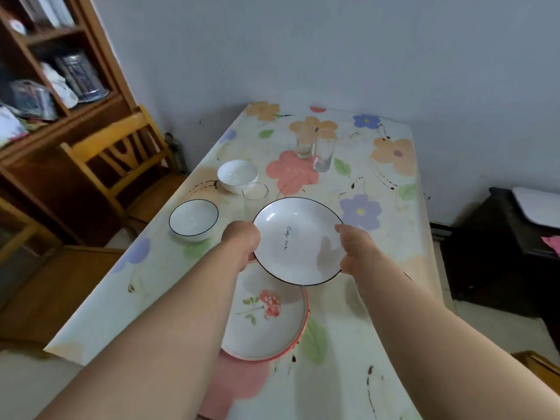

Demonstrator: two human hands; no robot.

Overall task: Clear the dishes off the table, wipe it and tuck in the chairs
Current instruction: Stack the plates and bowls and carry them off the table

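Both hands hold a white plate with a black rim (298,241) tilted above the table (378,298). My left hand (241,244) grips its left edge and my right hand (353,251) its right edge. Below it on the flowered cloth lies a red-rimmed plate with a flower print (266,322). A black-rimmed bowl (193,219) and a plain white bowl (237,175) sit to the left. One clear glass (255,197) stands just behind the held plate. Two more glasses (324,151) stand near the far end.
A wooden chair (121,159) stands pulled out at the table's left side, in front of a wooden shelf unit (45,86). A dark cabinet (500,253) stands on the right. The table's far end meets the wall. Another wooden piece (542,368) shows at the lower right.
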